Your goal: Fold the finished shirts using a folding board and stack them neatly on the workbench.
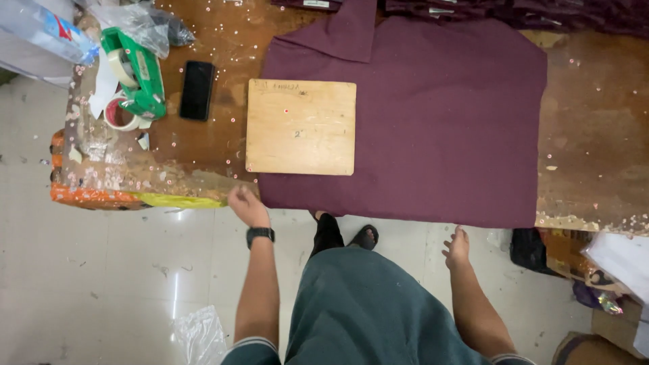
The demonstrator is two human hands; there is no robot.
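A dark maroon garment [439,115] lies spread flat on a worn brown table [595,135], its collar at the far side. A square plywood board [301,126] rests on the garment's left part. My left hand [247,205], with a black watch on the wrist, is at the table's near edge by the garment's lower left corner, fingers curled; I cannot tell whether it pinches the cloth. My right hand [458,247] hangs just below the garment's near hem, fingers loosely together, holding nothing.
A black phone [197,90] lies left of the board. Further left stand a green tape dispenser [138,71], a tape roll [120,113] and clear plastic bags [138,23]. More maroon garments [527,10] are stacked at the back. Bags and boxes [608,270] sit on the floor at right.
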